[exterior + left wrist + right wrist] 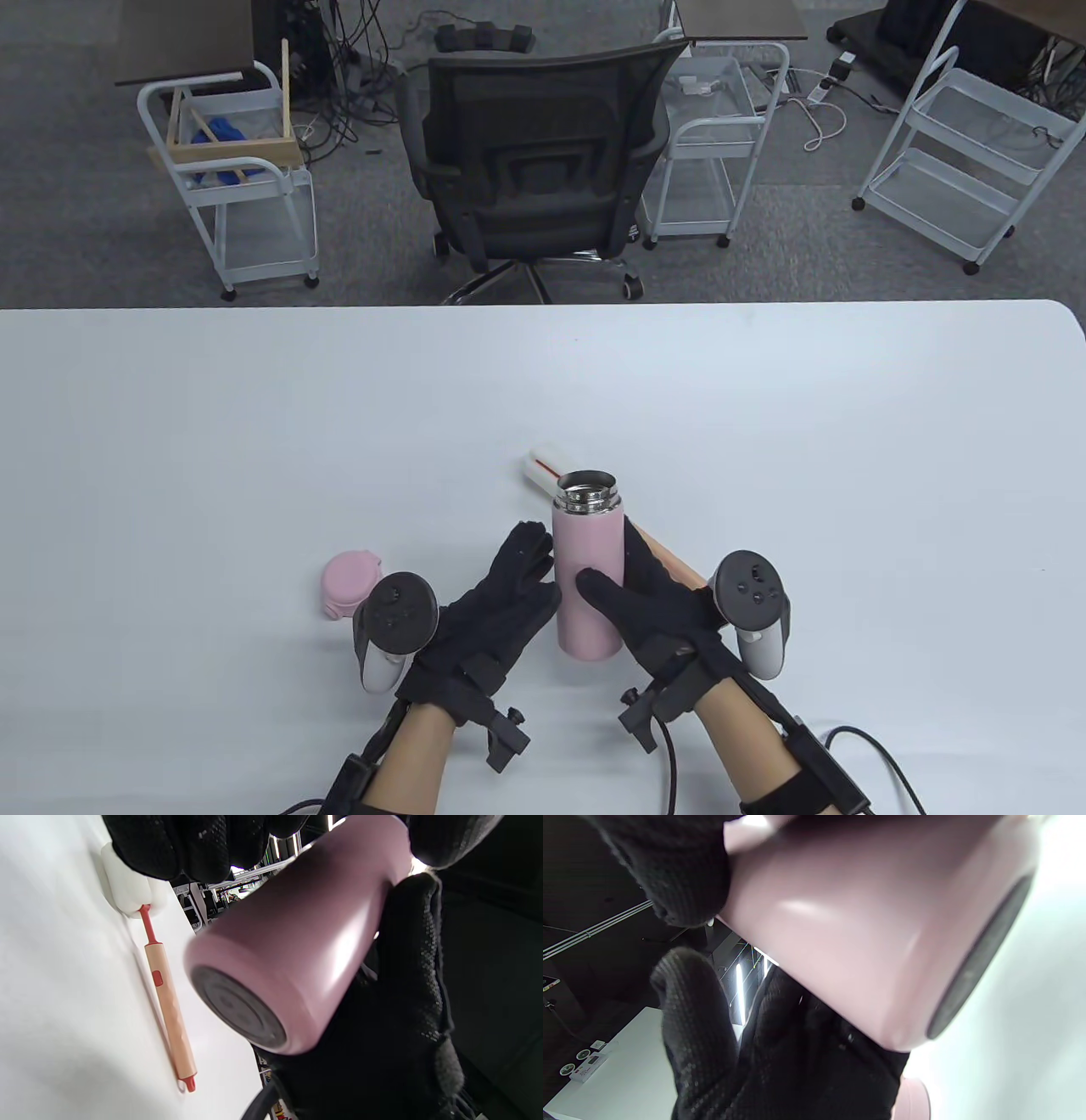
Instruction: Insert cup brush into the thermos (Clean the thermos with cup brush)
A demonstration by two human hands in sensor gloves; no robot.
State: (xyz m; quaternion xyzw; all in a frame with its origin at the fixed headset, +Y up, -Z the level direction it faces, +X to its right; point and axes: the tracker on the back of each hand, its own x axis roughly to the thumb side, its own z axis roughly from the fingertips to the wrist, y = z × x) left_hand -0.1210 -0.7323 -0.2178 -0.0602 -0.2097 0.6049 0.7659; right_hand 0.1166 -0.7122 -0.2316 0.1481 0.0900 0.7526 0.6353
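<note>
Your white table fills the lower part of the table view, and one pink thermos stands upright near its front edge, the landmark for everything else. Its steel mouth is uncovered; from above you see only bare metal inside the rim. Your right hand grips the thermos body, thumb across the front and fingers wrapped behind. Your left hand lies against the thermos's left side with its fingers stretched out rather than curled around it; whether they press the wall cannot be told from above.

One cup brush lies flat on the table just behind and to the right of the thermos, outside it. The table view gives you only its white sponge head beyond the mouth and a strip of tan handle beside your right hand. The left wrist view shows the whole brush: sponge head, red neck, tan handle, red tip. That view also shows the thermos's dark round base off the tabletop, which the overhead view hides. The right wrist view shows the same base at close range, with your glove closed around the wall.

One pink lid sits on the table, left of the thermos, beyond your left hand.
</note>
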